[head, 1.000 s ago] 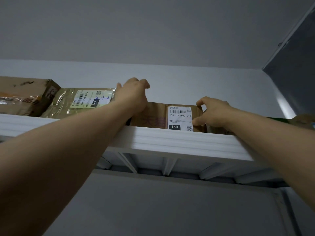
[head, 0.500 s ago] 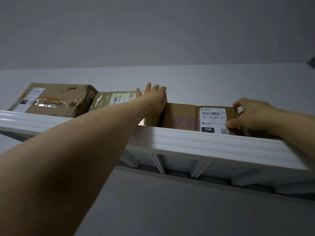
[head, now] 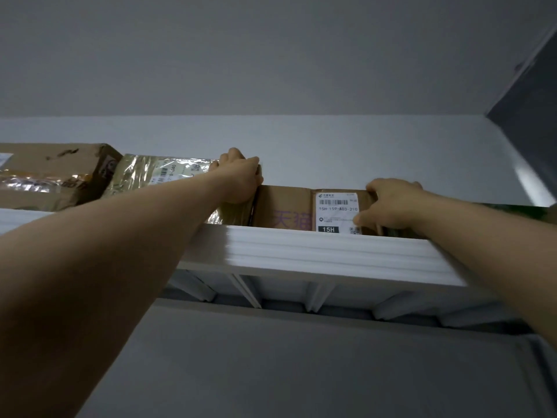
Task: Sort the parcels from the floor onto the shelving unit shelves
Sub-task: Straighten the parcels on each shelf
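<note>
I look up at the white top shelf (head: 316,250) of the shelving unit. A brown cardboard parcel (head: 286,208) with a white label reading 15H sits on it behind the front rail. My right hand (head: 391,206) grips that parcel's right end, thumb on the label side. My left hand (head: 241,179) is curled over the top right corner of a tape-wrapped parcel (head: 144,176) just left of the brown one. Both arms reach up from below.
A larger brown box (head: 51,173) lies at the far left of the shelf. Something green (head: 512,211) shows at the shelf's right end. The wall and ceiling are close behind. A dark panel (head: 530,122) hangs at upper right.
My left hand has gone from flat, fingers stretched, to curled over the taped parcel's corner. The right hand has kept its hold on the labelled parcel. The view has shifted.
</note>
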The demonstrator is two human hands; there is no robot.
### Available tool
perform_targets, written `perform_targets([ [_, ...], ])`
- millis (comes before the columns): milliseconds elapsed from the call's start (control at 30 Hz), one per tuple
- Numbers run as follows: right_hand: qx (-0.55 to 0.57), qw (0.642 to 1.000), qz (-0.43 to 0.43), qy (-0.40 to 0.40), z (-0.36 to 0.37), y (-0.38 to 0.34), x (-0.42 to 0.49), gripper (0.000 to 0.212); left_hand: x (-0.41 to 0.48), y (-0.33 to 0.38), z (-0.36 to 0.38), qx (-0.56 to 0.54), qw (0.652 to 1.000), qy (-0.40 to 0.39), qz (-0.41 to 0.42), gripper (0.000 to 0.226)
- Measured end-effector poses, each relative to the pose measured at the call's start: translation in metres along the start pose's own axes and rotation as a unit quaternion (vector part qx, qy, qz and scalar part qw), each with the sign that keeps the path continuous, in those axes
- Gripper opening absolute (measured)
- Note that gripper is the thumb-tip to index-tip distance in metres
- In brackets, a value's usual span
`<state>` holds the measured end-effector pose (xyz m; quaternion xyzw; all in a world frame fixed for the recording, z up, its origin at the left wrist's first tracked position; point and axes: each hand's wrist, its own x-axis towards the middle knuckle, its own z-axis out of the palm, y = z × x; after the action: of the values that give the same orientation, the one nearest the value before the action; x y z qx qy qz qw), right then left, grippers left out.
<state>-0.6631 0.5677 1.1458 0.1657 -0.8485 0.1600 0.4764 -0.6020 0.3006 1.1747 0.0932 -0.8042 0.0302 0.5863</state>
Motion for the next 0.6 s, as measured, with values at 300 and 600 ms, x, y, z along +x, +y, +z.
perform_targets([
  [300, 0.032, 0.999, -0.001, 0.000, 0.000, -0.004, -0.007, 0.053, 0.002, -0.002, 0.007, 0.011, 0.999, 0.029, -0.006, 0.047],
  [600, 0.076, 0.995, 0.015, 0.063, -0.007, -0.003, -0.013, 0.051, -0.011, 0.021, 0.005, 0.008, 0.991, 0.092, 0.101, 0.058],
])
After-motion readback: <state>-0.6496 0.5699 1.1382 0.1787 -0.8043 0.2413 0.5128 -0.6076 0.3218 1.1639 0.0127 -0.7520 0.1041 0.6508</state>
